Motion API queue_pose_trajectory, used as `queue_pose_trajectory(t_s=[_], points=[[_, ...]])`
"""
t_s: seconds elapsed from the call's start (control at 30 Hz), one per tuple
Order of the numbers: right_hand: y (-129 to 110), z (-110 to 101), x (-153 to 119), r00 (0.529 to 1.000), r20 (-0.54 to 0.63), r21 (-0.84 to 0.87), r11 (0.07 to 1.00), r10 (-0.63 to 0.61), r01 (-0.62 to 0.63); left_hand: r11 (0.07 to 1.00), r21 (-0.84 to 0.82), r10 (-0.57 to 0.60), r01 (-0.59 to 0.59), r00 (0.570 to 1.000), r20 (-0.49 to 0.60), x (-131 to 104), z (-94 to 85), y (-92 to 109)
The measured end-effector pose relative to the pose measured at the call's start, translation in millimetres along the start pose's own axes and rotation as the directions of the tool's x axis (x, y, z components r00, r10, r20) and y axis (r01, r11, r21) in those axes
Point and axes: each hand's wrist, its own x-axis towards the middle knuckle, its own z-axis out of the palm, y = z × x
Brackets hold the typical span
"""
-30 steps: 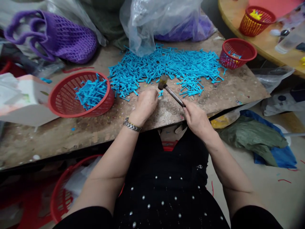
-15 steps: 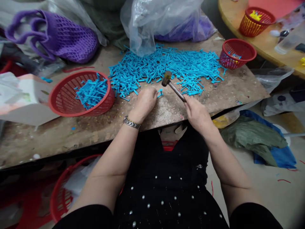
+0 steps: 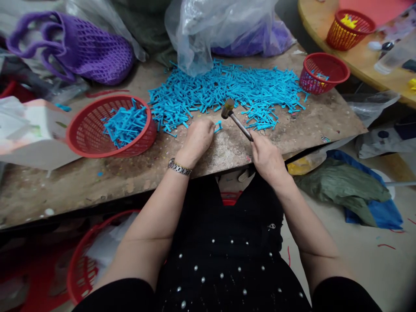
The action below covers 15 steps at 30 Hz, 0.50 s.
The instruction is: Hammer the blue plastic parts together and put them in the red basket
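My left hand (image 3: 199,138), with a metal watch on its wrist, rests near the front of the worn table, its fingers pinched on a small blue plastic piece (image 3: 218,126). My right hand (image 3: 267,155) is wrapped round the handle of a small hammer (image 3: 238,124). The hammer's head is raised just right of the blue piece. Behind both hands lies a wide heap of thin blue pieces (image 3: 208,89). A red basket (image 3: 78,145) to the left holds more of these blue pieces.
A purple mesh bag (image 3: 94,52) and a white box (image 3: 48,147) are at the left. Clear plastic over purple material (image 3: 253,39) lies behind the heap. A small red basket (image 3: 313,80) stands at the table's right corner. A round wooden table (image 3: 312,26) is beyond.
My right hand and the hammer have shifted very slightly. My left hand stays almost in place, pinching the blue piece.
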Motion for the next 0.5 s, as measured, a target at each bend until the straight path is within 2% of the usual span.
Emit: queue_pose_trajectory(t_s=[0.13,0.3,0.5], points=[[0,-5,1,0.999,-0.028,-0.082,0.996,0.030,-0.032,0.999,-0.038,0.007,-0.009,1.000,-0.031,0,0.6,-2],[-2,-5,3,0.996,0.030,-0.266,0.962,0.078,-0.068,0.992,-0.125,-0.024,0.015,0.997,-0.068,-5,-4.5,-6],[-6,0,3,1.000,0.026,-0.347,0.938,0.009,0.000,0.958,-0.286,-0.057,0.020,0.991,-0.120,-21,-9.1,-11]])
